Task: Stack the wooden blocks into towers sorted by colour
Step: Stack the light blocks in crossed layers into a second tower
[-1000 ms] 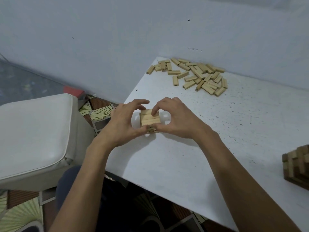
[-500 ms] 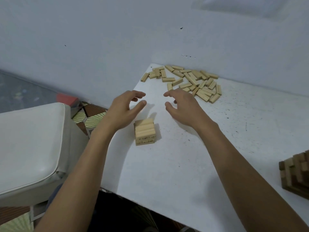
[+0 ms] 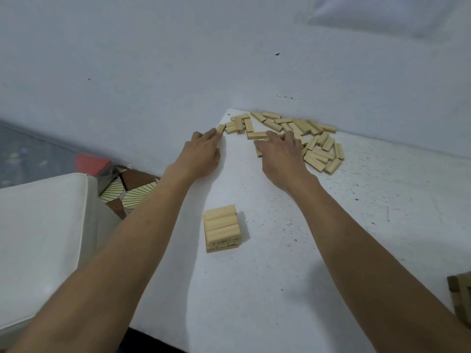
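A short tower of light wooden blocks (image 3: 221, 228) stands on the white table (image 3: 254, 289) between my forearms, with nothing touching it. A loose pile of light blocks (image 3: 293, 133) lies at the far corner by the wall. My left hand (image 3: 202, 154) reaches to the pile's left end, its fingertips at a single block (image 3: 220, 128). My right hand (image 3: 281, 155) lies over blocks at the pile's near side, fingers spread; the blocks beneath it are partly hidden. A darker brown tower (image 3: 461, 299) shows at the right edge.
A white cushioned seat (image 3: 38, 238) stands left of the table, with patterned floor tiles (image 3: 127, 189) and a red object (image 3: 91, 161) beyond it. The pale wall (image 3: 229, 59) runs behind the table.
Both hands let go of the short light tower and moved away from me to the loose pile at the far corner. The tower stays in place.
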Motion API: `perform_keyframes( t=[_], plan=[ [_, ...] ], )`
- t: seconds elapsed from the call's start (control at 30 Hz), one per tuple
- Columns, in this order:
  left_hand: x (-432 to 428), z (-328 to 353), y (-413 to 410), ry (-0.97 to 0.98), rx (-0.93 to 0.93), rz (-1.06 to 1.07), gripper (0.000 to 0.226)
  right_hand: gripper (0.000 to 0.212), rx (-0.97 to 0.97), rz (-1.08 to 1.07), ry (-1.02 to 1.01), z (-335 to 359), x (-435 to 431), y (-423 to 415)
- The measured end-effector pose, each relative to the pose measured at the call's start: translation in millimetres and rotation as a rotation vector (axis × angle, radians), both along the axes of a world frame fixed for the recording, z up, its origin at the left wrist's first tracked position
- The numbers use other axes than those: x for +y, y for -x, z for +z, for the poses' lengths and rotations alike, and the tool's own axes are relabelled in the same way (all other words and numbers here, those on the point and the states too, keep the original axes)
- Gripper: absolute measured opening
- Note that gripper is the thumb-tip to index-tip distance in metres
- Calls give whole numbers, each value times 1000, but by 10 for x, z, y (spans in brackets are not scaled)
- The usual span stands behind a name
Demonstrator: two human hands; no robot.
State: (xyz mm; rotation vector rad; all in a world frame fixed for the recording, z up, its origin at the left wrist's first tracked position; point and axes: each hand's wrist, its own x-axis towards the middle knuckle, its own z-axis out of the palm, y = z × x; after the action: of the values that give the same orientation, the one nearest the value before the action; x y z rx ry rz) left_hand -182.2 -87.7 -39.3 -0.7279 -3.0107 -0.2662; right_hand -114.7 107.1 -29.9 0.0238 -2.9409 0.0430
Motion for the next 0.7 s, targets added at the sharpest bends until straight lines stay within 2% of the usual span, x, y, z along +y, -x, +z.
perform_keyframes(
  t=[0.17, 0.33, 0.6, 0.7],
  plan=[
    [1, 19, -41, 12, 72, 34, 41, 33, 42, 54, 45, -65, 42, -29],
    [-69, 14, -193, -136, 98, -10, 32, 34, 4, 77, 92, -11, 69, -89],
    [-75, 84, -371, -278, 29, 0, 11, 24, 21, 262, 260, -46, 54, -272],
    [-65, 96, -421, -285, 2, 13, 9, 17, 26, 303, 238, -45, 21, -336]
  ],
)
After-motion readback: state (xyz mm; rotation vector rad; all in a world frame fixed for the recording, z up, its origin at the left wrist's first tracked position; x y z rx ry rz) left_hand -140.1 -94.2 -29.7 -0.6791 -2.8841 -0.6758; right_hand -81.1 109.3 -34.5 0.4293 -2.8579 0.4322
